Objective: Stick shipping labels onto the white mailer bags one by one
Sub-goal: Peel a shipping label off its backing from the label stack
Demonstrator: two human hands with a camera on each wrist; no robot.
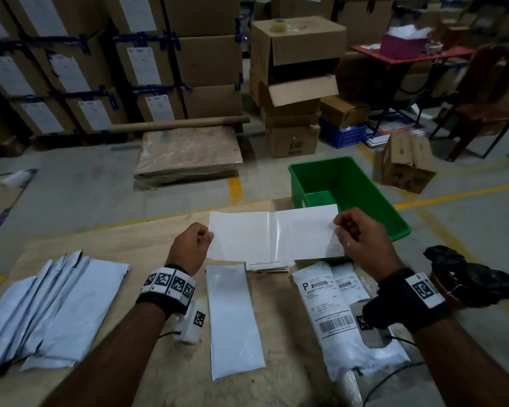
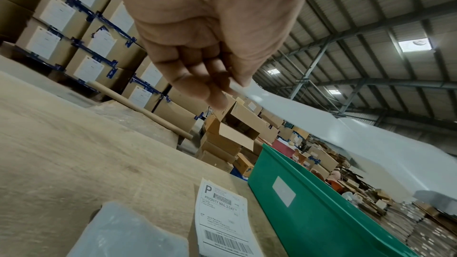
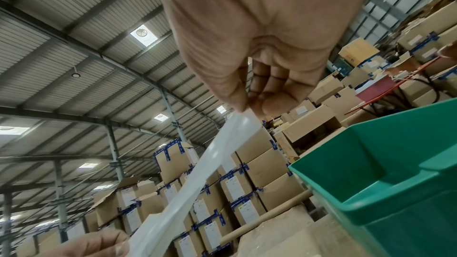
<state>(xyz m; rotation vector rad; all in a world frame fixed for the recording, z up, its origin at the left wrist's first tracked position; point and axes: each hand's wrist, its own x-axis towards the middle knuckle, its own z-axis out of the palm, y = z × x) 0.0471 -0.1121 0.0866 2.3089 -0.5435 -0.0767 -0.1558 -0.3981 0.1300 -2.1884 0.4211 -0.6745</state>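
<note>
White label sheet (image 1: 272, 235) held above table; left hand (image 1: 190, 246), right hand (image 1: 362, 239) grip pinching opposite edges.

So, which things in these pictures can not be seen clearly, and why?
- Printed side of the label sheet: faces away in the head view, edge-on in both wrist views.
- Address text on the labelled mailer bag: too small in the head view.
- Plain mailer bag: cut by the bottom edge in the left wrist view.
- Floor of the green bin: partly hidden by the sheet.
</note>
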